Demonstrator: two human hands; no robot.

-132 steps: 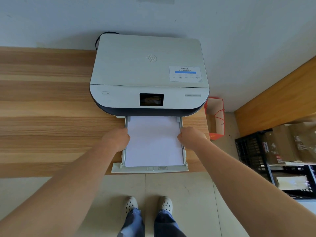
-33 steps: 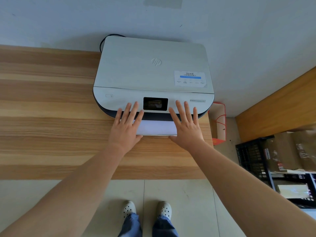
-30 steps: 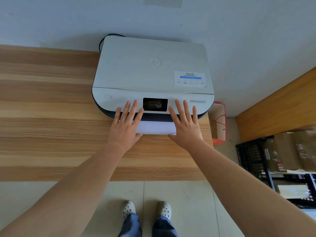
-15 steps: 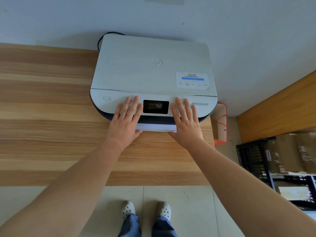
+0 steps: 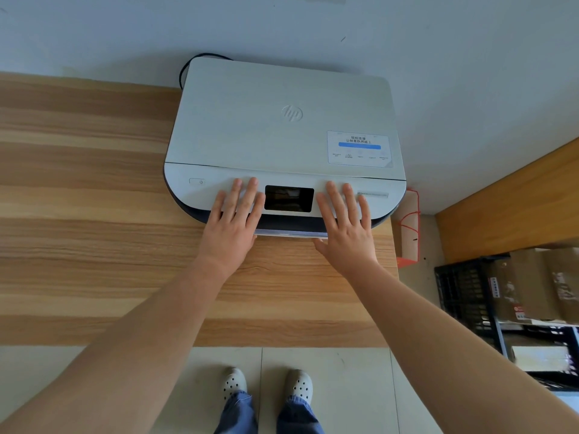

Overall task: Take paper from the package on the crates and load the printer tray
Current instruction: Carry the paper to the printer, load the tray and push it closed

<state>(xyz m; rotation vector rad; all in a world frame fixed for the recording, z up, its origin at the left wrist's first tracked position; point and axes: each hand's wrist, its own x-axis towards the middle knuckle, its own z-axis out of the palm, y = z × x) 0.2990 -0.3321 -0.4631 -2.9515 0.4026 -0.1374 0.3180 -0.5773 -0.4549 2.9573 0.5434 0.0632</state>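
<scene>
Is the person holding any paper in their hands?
No, the left hand and right hand lie flat and open against the printer front, holding nothing.

"hp" logo on the printer (image 5: 282,130) lid.

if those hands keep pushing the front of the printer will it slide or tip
Probably slide, not tip: the printer is low and wide, flat on the smooth wooden table. It is likely fairly heavy, so a light push from the left hand and right hand may not move it.
</scene>
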